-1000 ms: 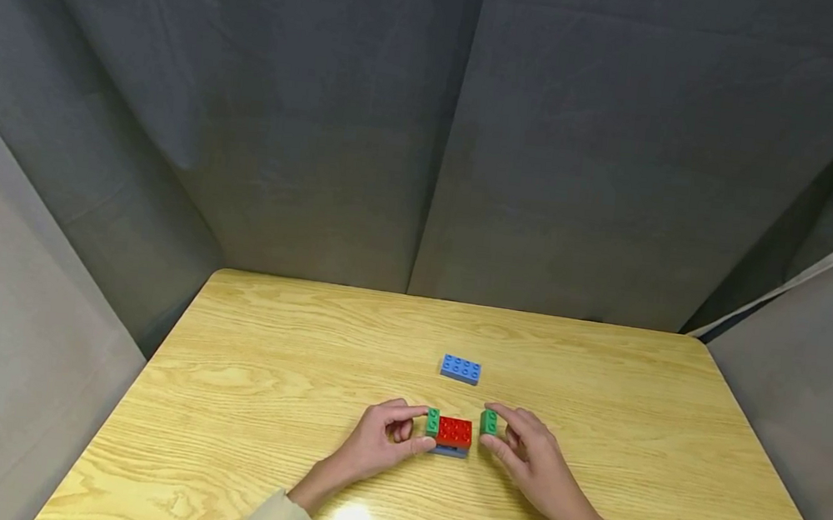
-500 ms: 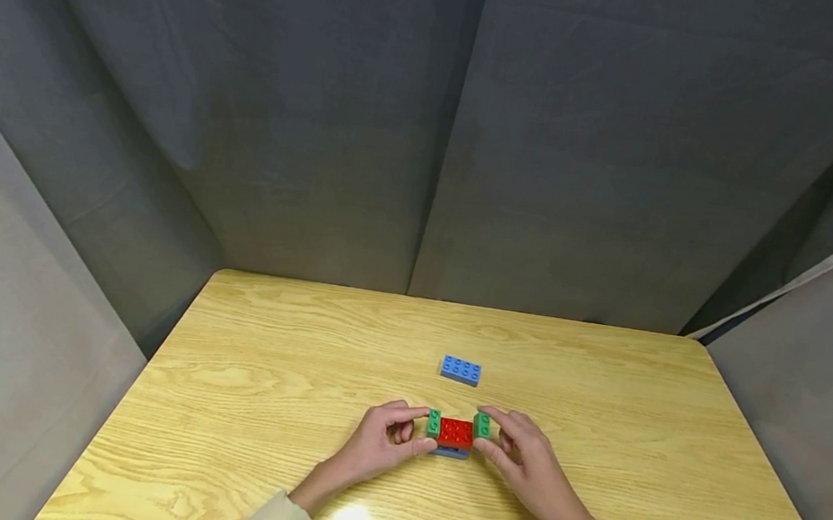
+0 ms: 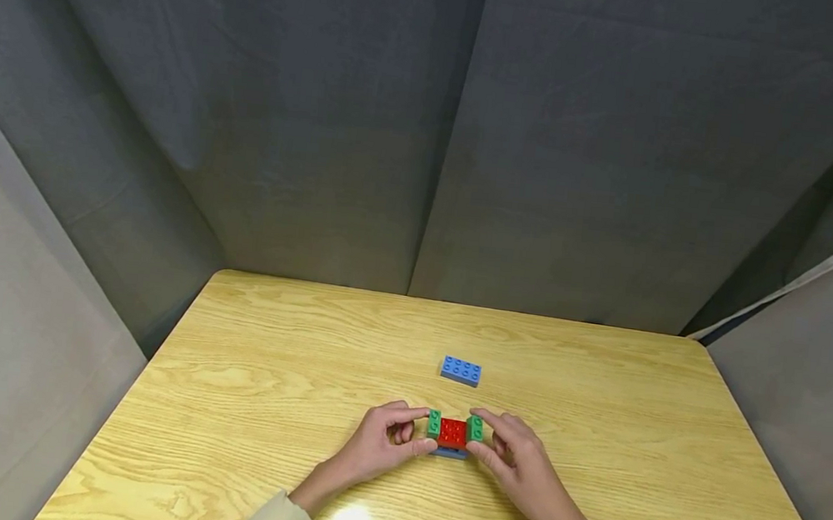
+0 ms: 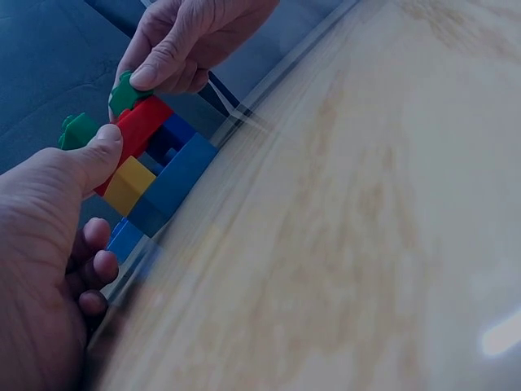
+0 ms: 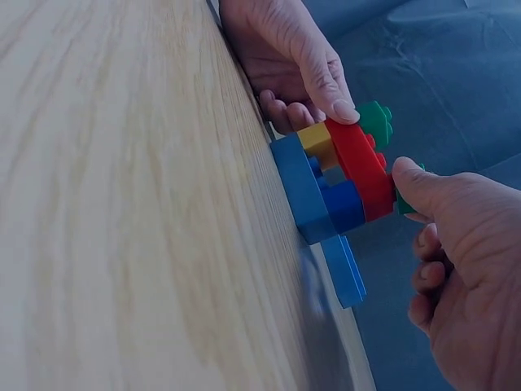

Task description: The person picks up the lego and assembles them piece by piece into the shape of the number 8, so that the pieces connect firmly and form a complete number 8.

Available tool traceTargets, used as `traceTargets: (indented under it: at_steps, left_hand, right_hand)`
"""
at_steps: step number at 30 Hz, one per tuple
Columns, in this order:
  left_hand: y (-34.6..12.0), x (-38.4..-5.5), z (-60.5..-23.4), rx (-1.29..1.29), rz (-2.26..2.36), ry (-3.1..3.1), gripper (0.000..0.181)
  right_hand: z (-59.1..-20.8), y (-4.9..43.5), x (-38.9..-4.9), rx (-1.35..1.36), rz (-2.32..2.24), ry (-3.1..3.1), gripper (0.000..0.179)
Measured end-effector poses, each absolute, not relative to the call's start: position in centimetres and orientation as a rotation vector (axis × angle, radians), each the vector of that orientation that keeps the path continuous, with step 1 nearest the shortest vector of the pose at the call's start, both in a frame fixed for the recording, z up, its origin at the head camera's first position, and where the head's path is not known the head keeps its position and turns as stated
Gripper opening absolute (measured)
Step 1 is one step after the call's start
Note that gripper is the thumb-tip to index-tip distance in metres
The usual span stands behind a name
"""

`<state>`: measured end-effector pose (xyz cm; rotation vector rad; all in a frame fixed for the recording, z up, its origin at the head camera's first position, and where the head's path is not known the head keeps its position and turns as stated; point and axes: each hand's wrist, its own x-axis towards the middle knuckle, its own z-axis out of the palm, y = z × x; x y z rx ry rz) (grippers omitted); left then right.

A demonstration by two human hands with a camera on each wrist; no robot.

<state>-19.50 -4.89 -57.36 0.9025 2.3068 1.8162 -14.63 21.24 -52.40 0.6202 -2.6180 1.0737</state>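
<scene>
A small stack of toy building bricks stands on the table between both hands. Its bottom is a blue brick [image 4: 173,186], with a yellow brick [image 4: 129,186] and a darker blue brick [image 5: 343,205] side by side on it, a gap between them. Across these two lies a red brick [image 3: 452,433]. One green brick [image 3: 434,423] sits on the red brick's left end; there my left hand [image 3: 378,442] pinches the stack between thumb and index finger. With thumb and index finger, my right hand [image 3: 523,463] holds a second green brick [image 3: 475,430] at the red brick's right end.
Behind the stack a loose blue brick [image 3: 461,371] with studs up lies on the wooden table [image 3: 265,346]. Dark grey curtains [image 3: 321,159] hang behind the far edge, lighter panels at both sides.
My right hand has moved left with its green brick, from apart from the stack to over the red brick's right end. The left hand stays on the stack's left end.
</scene>
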Motion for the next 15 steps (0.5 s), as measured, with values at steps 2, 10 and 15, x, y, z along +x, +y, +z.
traceTargets:
  at_steps: [2,10,15]
  left_hand:
    - [-4.86,-19.49,-57.28,0.897,1.814,2.312,0.042]
    - [-4.85,-19.52,-57.26,0.901,1.797,2.327,0.042]
    - [-4.89,-19.50,-57.29,0.898,1.792,2.327,0.043]
  right_hand:
    - [-52.42,21.14,-14.60,0.625,1.082,-2.612,0.042]
    - [-52.59,20.81,-14.53,0.629,1.054,-2.614,0.043]
    - [-52.60,20.67,-14.50,0.608,1.023,-2.649,0.043]
